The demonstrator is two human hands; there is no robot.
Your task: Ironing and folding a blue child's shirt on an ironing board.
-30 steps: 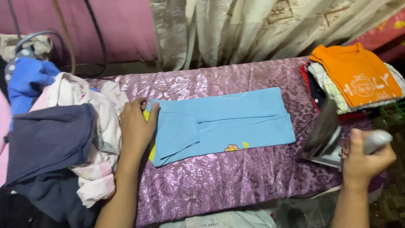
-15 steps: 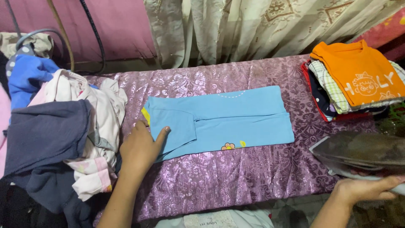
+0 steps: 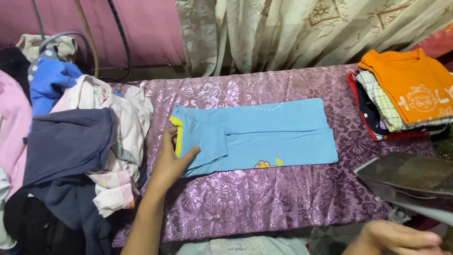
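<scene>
The folded light-blue garment point(image 3: 264, 134), soft, light and limp, lies mid-counter point(image 3: 264, 203) under the left hand point(image 3: 172, 158), fingers spread flat on its yellow-trimmed end, best lifted by folded edges; right hand point(image 3: 396, 238) empty, loosely open.

left hand point(image 3: 171, 160) flat, fingers spread; right hand point(image 3: 398, 237) low.

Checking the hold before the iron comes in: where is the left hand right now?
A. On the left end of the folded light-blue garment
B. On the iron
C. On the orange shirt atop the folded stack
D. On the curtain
A: the left hand rests at the left end of the light-blue garment, by its yellow-trimmed edge, apart from the iron.
</scene>
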